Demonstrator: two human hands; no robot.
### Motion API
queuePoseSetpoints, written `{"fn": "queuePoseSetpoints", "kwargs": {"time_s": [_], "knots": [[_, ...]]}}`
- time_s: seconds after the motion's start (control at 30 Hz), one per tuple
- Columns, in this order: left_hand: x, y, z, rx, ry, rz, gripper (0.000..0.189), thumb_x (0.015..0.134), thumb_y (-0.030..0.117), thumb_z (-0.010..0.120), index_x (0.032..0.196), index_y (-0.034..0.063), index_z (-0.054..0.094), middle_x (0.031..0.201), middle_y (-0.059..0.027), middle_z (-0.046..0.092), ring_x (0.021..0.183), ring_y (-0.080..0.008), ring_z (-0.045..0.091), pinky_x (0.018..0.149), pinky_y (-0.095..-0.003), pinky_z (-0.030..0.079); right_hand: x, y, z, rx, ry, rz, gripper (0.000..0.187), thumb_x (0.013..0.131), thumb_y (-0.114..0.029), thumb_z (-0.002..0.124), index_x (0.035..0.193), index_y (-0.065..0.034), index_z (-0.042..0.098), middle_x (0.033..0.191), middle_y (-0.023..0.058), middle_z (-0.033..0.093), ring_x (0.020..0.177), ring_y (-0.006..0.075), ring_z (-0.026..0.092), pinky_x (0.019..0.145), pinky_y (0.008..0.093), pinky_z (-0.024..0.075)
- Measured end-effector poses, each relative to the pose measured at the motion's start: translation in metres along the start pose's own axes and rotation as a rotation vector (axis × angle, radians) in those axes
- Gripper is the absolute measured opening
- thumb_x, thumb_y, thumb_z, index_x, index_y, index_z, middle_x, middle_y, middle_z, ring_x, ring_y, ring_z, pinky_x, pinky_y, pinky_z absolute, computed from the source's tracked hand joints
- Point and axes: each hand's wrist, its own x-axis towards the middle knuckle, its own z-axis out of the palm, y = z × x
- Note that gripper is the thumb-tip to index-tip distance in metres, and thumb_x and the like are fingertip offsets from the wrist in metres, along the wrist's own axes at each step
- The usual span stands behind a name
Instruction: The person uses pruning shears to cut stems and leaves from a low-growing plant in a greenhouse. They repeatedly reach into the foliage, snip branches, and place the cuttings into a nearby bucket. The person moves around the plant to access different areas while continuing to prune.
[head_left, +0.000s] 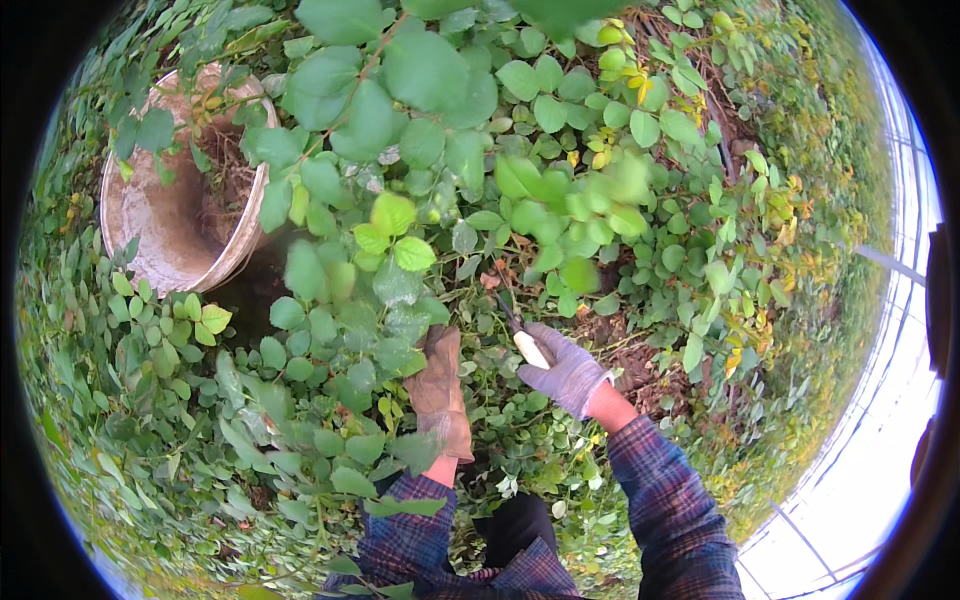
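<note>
My right hand (564, 367), in a thin greyish-purple glove, is closed around the white handle of a hand tool (529, 349). Its dark, narrow metal end points up and left into low stems; leaves hide part of it, so its exact kind is unclear. Just to the left, my left hand (437, 375) wears a brown leather gauntlet glove and reaches forward into the foliage. Leaves cover its fingers, and what they touch cannot be seen. Serrated green leaves (396, 232), apparently of rose bushes, surround both hands.
A dirty whitish bucket (161, 225) leans at the upper left, with soil and dry twigs inside. Leafy branches (427, 71) hang close to the camera. Brown litter (652, 375) covers ground to the right. Bright framed sheeting (847, 465) stands along the right rim.
</note>
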Motion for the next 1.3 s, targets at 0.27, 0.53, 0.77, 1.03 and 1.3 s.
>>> {"fn": "queuePoseSetpoints", "kwargs": {"time_s": [0.27,0.53,0.77,1.03,1.3], "knots": [[0.007,0.010,0.000,-0.677,0.114,-0.321,0.038,0.097,0.011,0.054,0.134,0.0047,0.055,0.144,-0.0108,0.048,0.132,-0.0241,0.046,0.113,-0.0354,0.033,0.017,-0.012,0.005,1.432,-0.160,0.052,0.047,0.094,-0.037,0.061,0.130,-0.0094,0.050,0.103,0.0175,0.064,0.084,0.0334,0.066,0.086,0.0495,0.0560],[0.017,0.026,0.004,-1.229,0.285,-0.566,0.048,0.093,0.004,0.063,0.138,-0.0019,0.045,0.145,-0.0120,0.045,0.132,-0.0227,0.046,0.112,-0.0371,0.039,0.061,-0.036,0.024,1.733,-0.005,0.085,0.038,0.096,-0.032,0.060,0.121,-0.0045,0.054,0.098,0.0150,0.063,0.088,0.0325,0.065,0.081,0.0513,0.0558],[0.021,0.029,0.011,-1.526,0.406,-0.753,0.055,0.087,-0.003,0.068,0.138,-0.0006,0.046,0.132,-0.0128,0.056,0.119,-0.0224,0.058,0.103,-0.0339,0.049,0.052,-0.032,0.056,0.191,0.334,-0.421,0.061,0.088,-0.026,0.065,0.143,-0.0076,0.046,0.105,0.0145,0.065,0.097,0.0299,0.066,0.081,0.0417,0.0547],[0.013,0.021,0.011,-1.588,0.464,-0.546,0.049,0.085,0.000,0.072,0.131,-0.0030,0.056,0.116,-0.0102,0.066,0.101,-0.0167,0.066,0.091,-0.0307,0.056,0.103,-0.036,0.051,-1.022,-0.134,-0.206,0.029,0.097,-0.020,0.048,0.118,-0.0119,0.066,0.118,0.0153,0.068,0.109,0.0353,0.065,0.087,0.0438,0.0544],[0.024,0.012,0.024,-1.346,0.514,-0.464,0.061,0.086,-0.002,0.069,0.141,-0.0064,0.044,0.128,-0.0182,0.062,0.107,-0.0250,0.066,0.101,-0.0384,0.051,0.100,0.025,0.039,-0.364,-0.079,-0.230,0.040,0.088,-0.028,0.060,0.125,-0.0157,0.062,0.115,0.0160,0.068,0.103,0.0333,0.066,0.087,0.0423,0.0539]]}}
